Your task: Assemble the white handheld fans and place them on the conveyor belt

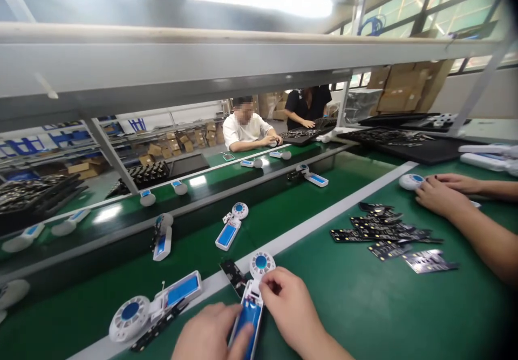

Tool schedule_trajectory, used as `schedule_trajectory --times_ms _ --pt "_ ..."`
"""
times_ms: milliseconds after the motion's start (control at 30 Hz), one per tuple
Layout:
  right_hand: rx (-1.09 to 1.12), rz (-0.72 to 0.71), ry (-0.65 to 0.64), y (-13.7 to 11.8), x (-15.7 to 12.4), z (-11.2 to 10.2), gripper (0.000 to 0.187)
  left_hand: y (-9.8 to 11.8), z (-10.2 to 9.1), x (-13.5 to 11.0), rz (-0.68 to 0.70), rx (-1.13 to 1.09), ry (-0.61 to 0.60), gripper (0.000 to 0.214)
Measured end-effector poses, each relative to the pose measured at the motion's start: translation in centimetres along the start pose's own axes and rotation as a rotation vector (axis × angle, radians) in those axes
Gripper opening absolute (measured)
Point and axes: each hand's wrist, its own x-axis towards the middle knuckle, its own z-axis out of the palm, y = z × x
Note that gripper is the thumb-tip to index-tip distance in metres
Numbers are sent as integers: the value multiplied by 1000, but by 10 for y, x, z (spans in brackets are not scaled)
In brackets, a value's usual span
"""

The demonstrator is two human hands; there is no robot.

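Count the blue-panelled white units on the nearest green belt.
5 units: one lower left, two mid-belt, one farther along, one cut off at the left edge; more may be out of view.

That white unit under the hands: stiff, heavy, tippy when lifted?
Probably light and stiff: the white plastic unit looks like a moulded shell. Its round head may make it tip toward that end. The glossy blue panel beneath the left hand could feel slippery.
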Motion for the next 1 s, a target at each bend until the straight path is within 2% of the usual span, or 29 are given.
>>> schedule_trajectory --times_ms 100,133,267,367,467,533,633,767,867,1000 --pt "100 -50 -34 -1 0 -1 19 -20 -16 21 147 96 158 39" --pt "127 -56 -43 -1 0 -1 18 -26 -21 30 202 107 134 42" --pt "179 -87 -41 -1 0 1 20 -37 -35 63 369 50 -126 52" --pt "148 -93 -11 1 2 2 20 -38 -38 75 332 63 -124 47" --pt "81 -60 7 1 4 1 19 -37 -40 73 191 85 -66 18" --pt "49 -54 6 0 4 0 20 -34 -40 67 108 80 -28 13" --pt "-4 -124 -7 -1 1 1 19 -25 -32 53 32 34 33 17" --pt "-112 -249 -14 -1 -6 8 16 -14 -3 39 12 -177 165 26" --pt "-159 -282 -9 0 -9 14 15 -12 17 34 144 -261 279 29" --pt "-213 -300 -5 1 -10 17 17 -14 28 33 346 -186 418 27"
